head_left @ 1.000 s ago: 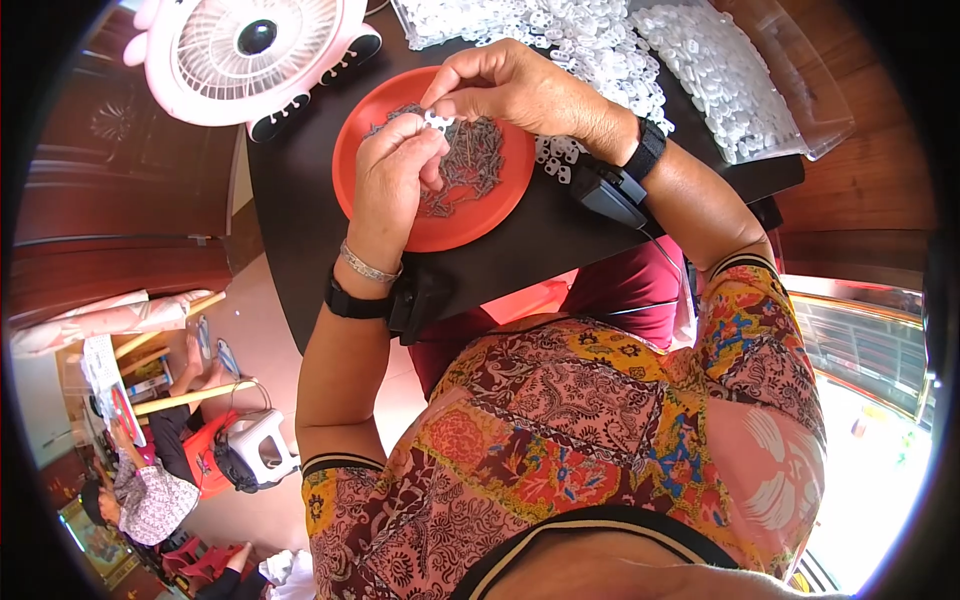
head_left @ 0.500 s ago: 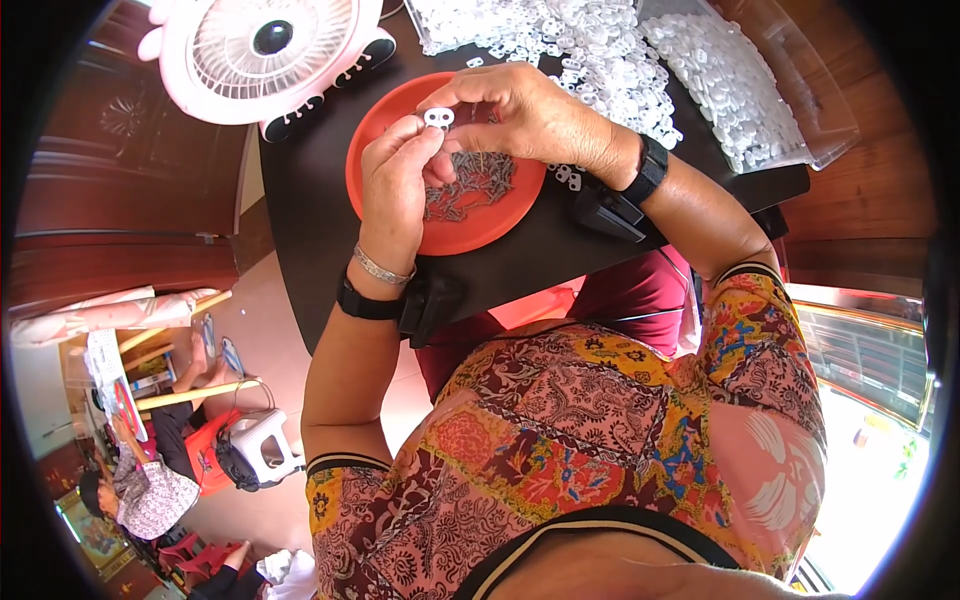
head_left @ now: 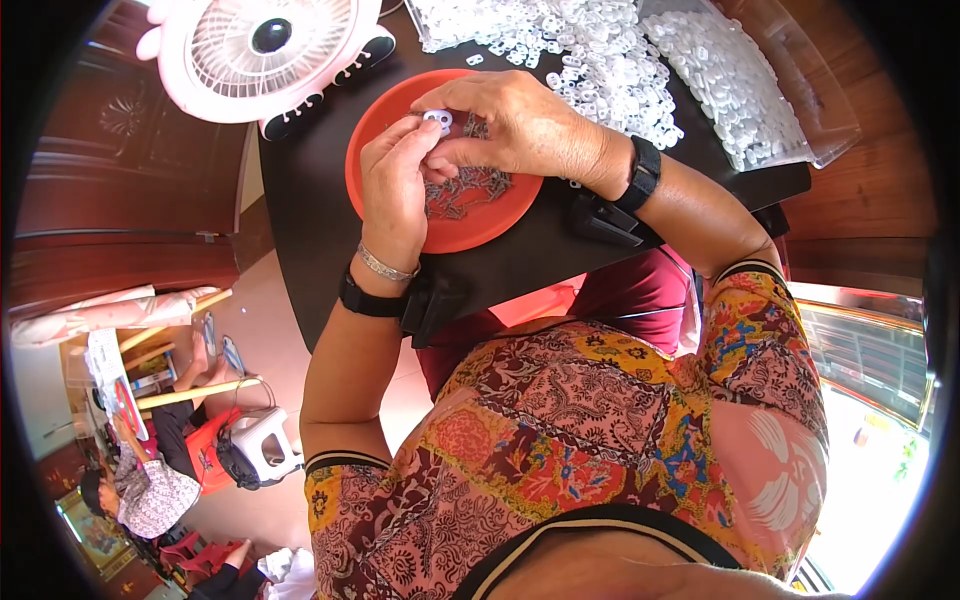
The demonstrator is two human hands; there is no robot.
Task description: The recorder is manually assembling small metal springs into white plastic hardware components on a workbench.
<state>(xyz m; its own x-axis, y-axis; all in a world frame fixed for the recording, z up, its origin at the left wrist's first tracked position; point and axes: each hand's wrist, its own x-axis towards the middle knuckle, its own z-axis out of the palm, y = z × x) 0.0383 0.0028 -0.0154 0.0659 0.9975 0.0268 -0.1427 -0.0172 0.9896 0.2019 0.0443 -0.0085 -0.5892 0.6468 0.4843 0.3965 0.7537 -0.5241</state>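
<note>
Both hands meet over a red round plate point(head_left: 385, 120) on a black table point(head_left: 310, 210). My left hand point(head_left: 395, 190) and my right hand point(head_left: 520, 125) pinch one small white plastic piece point(head_left: 438, 120) between their fingertips. Under the hands the plate holds a heap of small dark metal parts point(head_left: 470, 190). Each wrist wears a black band, and the left also has a silver bracelet.
A pink-and-white desk fan point(head_left: 255, 50) stands at the table's far left. Several white plastic pieces lie in a heap point(head_left: 590, 50) and in a clear bag point(head_left: 740, 80) at the far right. Another person point(head_left: 150, 490) sits on the floor at lower left, beside a small grey stool.
The hands and the white piece have stayed over the plate; the view shifted slightly so the plate sits a little lower and more central.
</note>
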